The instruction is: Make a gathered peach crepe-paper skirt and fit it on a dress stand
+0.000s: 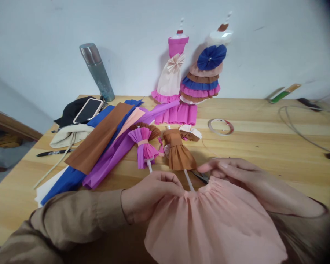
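Observation:
A pale pink crepe paper skirt (209,223), gathered along its top edge, hangs between my two hands near the table's front. My left hand (159,189) pinches the gathered edge at its left end. At the other end my right hand (236,174) grips the same edge, its index finger pointing left. Just beyond lies a small doll form in a brown paper dress (180,150) on a white stick. Beside it is another in a purple and pink paper dress (145,143). Dark scissors (200,177) lie partly hidden behind my right hand.
Folded crepe paper strips (99,139) lie at left, near a phone (88,110), a pen (55,153) and a thermos (97,71). Two dressed mannequin forms, one pink and cream (169,80), one tiered (202,86), lean on the wall. A tape roll (221,127) and cable (299,134) are at right.

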### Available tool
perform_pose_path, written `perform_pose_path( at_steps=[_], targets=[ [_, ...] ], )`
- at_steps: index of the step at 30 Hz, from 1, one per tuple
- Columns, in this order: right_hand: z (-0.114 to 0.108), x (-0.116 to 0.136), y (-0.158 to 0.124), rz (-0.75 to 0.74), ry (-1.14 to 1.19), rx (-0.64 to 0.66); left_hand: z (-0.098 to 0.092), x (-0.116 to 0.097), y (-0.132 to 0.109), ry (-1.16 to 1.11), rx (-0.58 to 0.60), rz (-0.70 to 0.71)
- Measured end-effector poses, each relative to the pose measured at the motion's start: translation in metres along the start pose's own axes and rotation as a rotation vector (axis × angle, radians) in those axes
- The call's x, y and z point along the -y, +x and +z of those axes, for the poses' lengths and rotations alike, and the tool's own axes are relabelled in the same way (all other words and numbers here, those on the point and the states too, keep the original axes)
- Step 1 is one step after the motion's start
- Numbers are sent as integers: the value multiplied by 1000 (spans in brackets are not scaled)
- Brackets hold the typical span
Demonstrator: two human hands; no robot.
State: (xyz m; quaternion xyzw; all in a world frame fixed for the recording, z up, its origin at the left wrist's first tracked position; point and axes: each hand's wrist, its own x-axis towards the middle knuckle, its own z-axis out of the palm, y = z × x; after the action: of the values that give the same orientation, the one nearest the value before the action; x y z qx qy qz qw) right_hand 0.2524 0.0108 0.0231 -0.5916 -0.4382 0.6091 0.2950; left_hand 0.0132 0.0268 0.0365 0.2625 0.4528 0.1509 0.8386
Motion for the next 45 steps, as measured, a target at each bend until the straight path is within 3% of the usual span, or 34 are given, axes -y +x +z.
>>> perform_pose_path(
  at_steps=[3,6,13,16,19,26,34,41,45],
  targets=[
    [0,1,2,33,31,72,1,-1,1,-3,-7,-7],
    [-2,4,1,-41,-62,113,3,-4,0,-10,-14,0],
    [0,17,-21,-292,-503,-70,3,-4,1,-26,6,5],
    [4,23,-29,-359,-622,-23,3,-3,1,-23,10,0],
    [7,21,-25,-326,-672,-1,4,-2,0,-14,18,-13],
    [20,1,6,-264,-662,96,5,-3,-1,-6,29,-43],
    [35,-5,14,-226,-697,132,2,-1,0,-26,50,-39],
    [44,-12,21,-134,-471,164,3,0,1,-10,43,-35],
    [48,-4,17,-64,-313,151,3,0,1,14,41,-32]
  ],
)
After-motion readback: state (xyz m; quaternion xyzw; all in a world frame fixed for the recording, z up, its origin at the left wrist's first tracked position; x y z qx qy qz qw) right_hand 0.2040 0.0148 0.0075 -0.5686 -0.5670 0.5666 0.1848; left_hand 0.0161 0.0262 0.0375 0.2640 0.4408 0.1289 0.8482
